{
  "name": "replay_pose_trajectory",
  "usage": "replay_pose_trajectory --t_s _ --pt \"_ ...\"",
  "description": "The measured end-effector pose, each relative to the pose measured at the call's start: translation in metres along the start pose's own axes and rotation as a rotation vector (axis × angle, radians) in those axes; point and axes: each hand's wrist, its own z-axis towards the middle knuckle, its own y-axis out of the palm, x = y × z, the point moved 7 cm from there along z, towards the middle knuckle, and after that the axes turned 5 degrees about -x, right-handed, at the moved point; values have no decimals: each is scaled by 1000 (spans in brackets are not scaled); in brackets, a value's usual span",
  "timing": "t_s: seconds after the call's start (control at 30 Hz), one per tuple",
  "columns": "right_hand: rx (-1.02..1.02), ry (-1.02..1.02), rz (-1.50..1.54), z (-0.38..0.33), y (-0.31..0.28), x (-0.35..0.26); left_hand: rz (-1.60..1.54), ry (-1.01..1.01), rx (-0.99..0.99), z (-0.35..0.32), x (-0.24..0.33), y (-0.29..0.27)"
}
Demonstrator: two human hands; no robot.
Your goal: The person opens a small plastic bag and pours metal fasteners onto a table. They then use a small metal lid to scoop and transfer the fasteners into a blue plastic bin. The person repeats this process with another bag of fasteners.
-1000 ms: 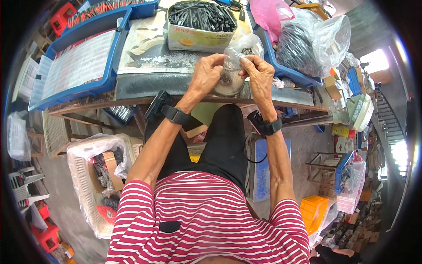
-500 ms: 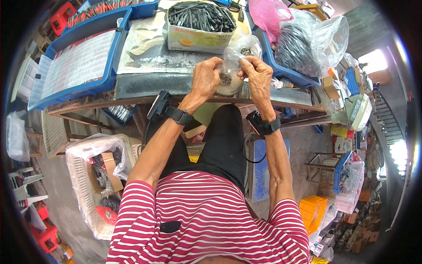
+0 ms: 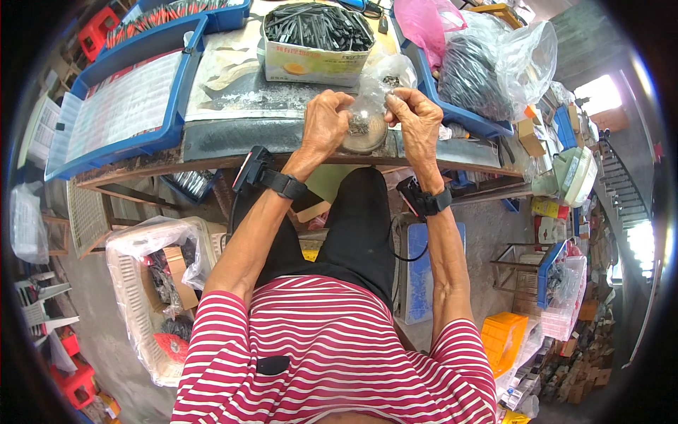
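Note:
Both hands are raised over the near edge of the workbench. My left hand (image 3: 325,126) is closed, its thumb and forefinger pressed together; what they hold, if anything, is too small to make out. My right hand (image 3: 415,121) pinches at about the same height, and whatever is between its fingertips cannot be told either. Between and below the hands sits a round shallow dish (image 3: 367,143) with small dark bits in it. A clear plastic bag (image 3: 400,67) with more small dark pieces lies just beyond my right fingertips.
A carton (image 3: 311,65) full of thin black pieces stands behind the hands. On the left is a blue tray (image 3: 180,106) of clear plastic strips; at right, a blue bin (image 3: 470,124) with bagged black parts. A lined basket (image 3: 131,304) stands on the floor.
My hands stay close together in a pinch, with slight finger movement. The round dish shows more plainly between them now. The bench has shifted a little left in view.

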Motion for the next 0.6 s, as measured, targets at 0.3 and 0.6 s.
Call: replay_pose_trajectory --t_s 0.3,0.6 --pt "-8 -65 -73 4 2 -11 -44 -60 -54 3 -7 2" --pt "-55 -116 -206 6 8 -16 -6 72 -75 6 16 -2"
